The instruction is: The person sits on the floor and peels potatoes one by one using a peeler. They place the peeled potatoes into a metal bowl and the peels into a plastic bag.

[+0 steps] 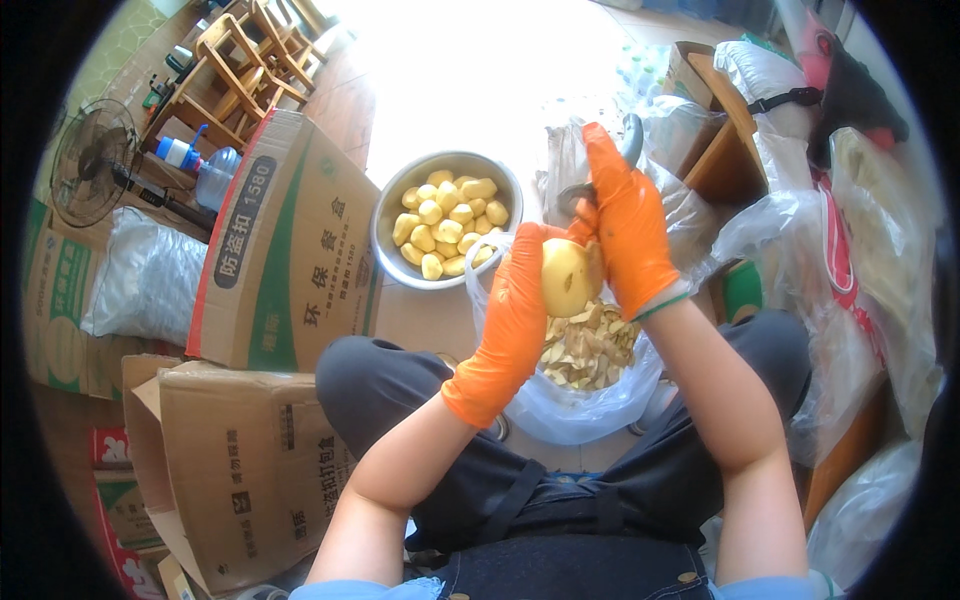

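Note:
My left hand (510,322), in an orange glove, holds a large, partly peeled potato (566,279) with a dark spot on its side. My right hand (626,225), gloved the same way, grips a peeler (576,196), whose tip lies by the fingers; its shape is partly hidden. Below both hands a translucent plastic bag (577,412) sits between my knees, with many potato peelings (589,349) in it. Ahead on the left, a round metal bowl (382,247) holds several peeled potatoes (448,229).
Large cardboard boxes (292,247) stand at the left, near a fan (94,161) and a water bottle (219,178). Wooden chairs (240,67) are at the upper left. Plastic bags (795,247) and a brown wooden piece of furniture (724,142) crowd the right side.

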`<state>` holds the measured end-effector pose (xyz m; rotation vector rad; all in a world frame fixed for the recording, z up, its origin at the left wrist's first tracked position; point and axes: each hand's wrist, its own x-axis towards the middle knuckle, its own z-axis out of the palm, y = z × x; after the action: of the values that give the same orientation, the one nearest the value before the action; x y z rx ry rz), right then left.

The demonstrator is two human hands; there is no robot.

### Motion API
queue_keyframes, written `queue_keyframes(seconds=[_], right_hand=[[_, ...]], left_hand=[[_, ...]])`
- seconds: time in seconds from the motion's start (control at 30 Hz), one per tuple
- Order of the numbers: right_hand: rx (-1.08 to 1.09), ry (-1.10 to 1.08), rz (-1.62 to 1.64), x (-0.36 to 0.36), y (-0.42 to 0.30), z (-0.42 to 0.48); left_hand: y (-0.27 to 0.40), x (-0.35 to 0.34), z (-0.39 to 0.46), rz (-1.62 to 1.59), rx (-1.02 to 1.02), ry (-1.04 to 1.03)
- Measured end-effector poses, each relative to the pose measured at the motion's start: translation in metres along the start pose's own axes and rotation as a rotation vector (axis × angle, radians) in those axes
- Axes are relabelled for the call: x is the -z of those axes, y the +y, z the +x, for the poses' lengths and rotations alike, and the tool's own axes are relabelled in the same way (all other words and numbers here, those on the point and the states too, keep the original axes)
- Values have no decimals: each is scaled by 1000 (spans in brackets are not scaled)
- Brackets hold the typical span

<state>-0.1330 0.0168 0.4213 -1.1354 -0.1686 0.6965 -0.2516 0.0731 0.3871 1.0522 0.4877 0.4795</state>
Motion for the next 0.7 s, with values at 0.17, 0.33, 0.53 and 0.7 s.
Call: queue_keyframes(seconds=[0.17,0.33,0.53,0.7], right_hand=[[146,105,-306,5,3,5],[569,33,-632,-2,27,-11],[294,51,-432,0,9,-1],[38,147,-176,5,-2,4]], left_hand=[[-5,16,16,-88,1,-19],[-8,8,8,-171,-16,61],[-2,-2,-3,2,-62,-14],[2,16,1,146,-165,-113]])
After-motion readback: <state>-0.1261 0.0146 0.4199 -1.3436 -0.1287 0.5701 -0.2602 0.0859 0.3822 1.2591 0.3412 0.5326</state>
